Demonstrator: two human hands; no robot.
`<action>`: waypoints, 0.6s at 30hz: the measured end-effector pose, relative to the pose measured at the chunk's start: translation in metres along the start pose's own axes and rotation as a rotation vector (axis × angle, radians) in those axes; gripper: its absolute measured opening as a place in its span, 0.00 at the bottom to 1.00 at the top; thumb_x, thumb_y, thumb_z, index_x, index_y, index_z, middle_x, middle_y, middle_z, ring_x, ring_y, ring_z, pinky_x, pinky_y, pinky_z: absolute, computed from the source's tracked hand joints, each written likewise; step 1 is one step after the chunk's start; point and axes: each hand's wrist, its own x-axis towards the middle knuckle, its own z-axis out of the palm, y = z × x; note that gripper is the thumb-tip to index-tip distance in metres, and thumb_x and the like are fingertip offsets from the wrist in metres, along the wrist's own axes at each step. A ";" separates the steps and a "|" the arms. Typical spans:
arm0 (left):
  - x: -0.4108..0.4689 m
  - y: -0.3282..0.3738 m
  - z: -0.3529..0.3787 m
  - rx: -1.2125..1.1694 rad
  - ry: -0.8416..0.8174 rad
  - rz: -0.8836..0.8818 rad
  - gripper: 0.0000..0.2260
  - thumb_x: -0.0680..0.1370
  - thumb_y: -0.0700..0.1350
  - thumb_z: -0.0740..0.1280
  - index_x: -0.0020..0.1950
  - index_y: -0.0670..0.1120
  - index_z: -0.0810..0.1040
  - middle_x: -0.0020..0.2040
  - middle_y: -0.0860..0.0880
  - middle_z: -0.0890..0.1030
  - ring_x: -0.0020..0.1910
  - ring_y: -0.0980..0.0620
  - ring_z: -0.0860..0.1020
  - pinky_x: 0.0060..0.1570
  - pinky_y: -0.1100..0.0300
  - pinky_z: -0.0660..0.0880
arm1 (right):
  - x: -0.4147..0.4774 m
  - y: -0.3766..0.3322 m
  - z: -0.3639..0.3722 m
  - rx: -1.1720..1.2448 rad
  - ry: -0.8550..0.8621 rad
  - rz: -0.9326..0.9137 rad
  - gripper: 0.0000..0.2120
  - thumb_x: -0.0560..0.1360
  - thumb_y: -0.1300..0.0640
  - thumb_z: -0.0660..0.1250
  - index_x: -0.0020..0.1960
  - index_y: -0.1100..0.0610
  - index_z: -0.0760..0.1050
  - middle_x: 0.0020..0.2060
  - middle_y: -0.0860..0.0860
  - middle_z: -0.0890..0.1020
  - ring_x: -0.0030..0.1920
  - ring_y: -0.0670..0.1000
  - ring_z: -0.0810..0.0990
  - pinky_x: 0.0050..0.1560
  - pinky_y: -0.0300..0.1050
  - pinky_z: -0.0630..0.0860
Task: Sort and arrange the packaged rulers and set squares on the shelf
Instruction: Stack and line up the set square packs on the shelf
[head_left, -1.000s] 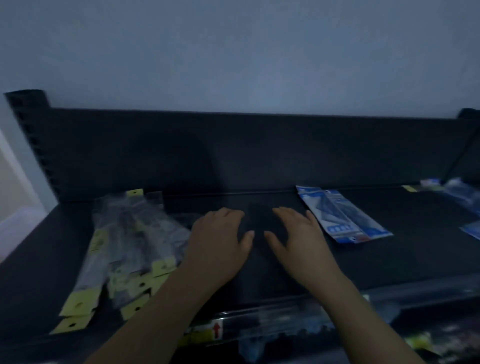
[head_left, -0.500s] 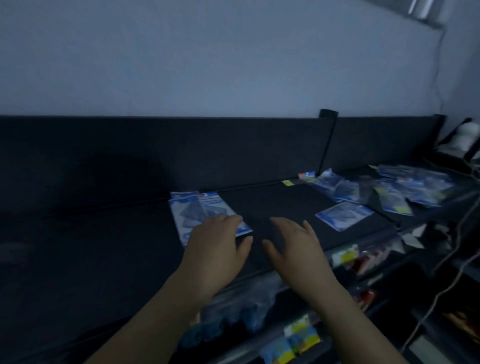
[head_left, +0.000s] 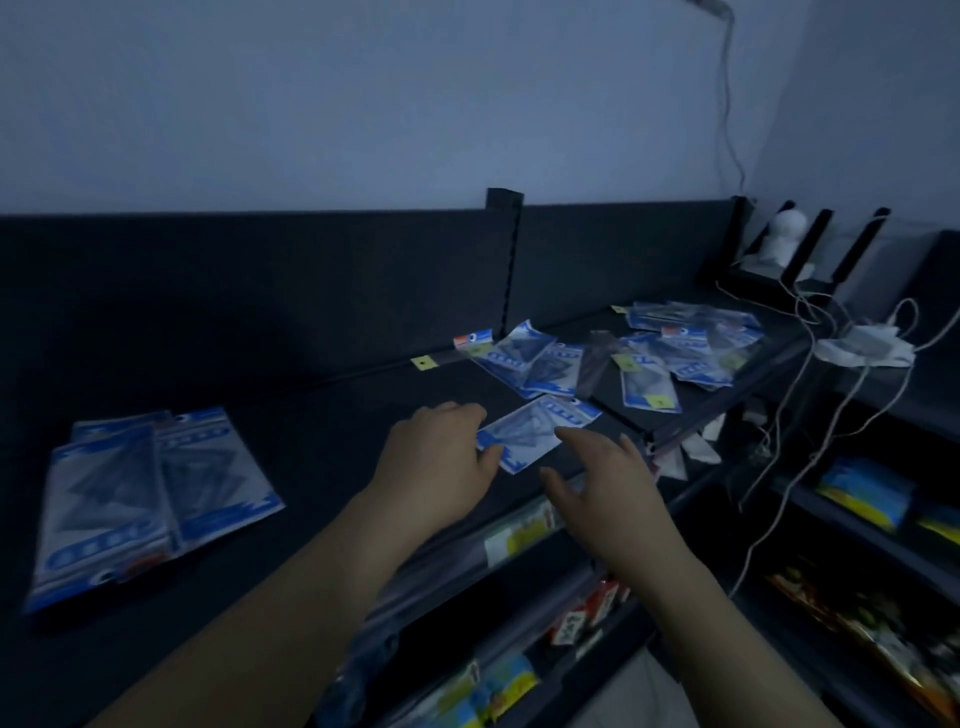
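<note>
Glossy clear plastic packets (head_left: 535, 434) lie on a matt dark shelf (head_left: 322, 415).

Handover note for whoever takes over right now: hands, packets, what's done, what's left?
Left hand: at the left edge of a lone blue packet; whether it grips is unclear.
Right hand: open, holding nothing, beside the same packet.
Done: tidy group of blue packets at the left of the shelf.
Left: the lone packet and the jumbled pile on the right need sorting.
</note>
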 end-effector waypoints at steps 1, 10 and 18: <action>0.014 0.002 0.005 0.010 -0.013 -0.001 0.16 0.79 0.54 0.61 0.62 0.47 0.74 0.58 0.49 0.77 0.56 0.47 0.75 0.54 0.51 0.73 | 0.008 0.009 -0.001 -0.002 0.001 0.012 0.25 0.80 0.46 0.59 0.74 0.53 0.63 0.72 0.48 0.68 0.72 0.47 0.64 0.77 0.50 0.47; 0.137 -0.003 0.039 -0.078 -0.083 -0.054 0.13 0.79 0.52 0.62 0.60 0.49 0.77 0.55 0.50 0.80 0.52 0.50 0.78 0.49 0.56 0.75 | 0.111 0.085 -0.001 -0.007 -0.005 0.070 0.14 0.79 0.51 0.62 0.63 0.51 0.73 0.60 0.48 0.78 0.60 0.50 0.75 0.74 0.53 0.54; 0.232 -0.017 0.092 -0.046 -0.160 -0.117 0.17 0.78 0.52 0.62 0.61 0.43 0.74 0.60 0.43 0.75 0.59 0.44 0.74 0.54 0.53 0.74 | 0.180 0.131 0.014 -0.001 -0.052 0.090 0.06 0.78 0.56 0.60 0.43 0.50 0.72 0.40 0.47 0.75 0.40 0.48 0.72 0.57 0.47 0.65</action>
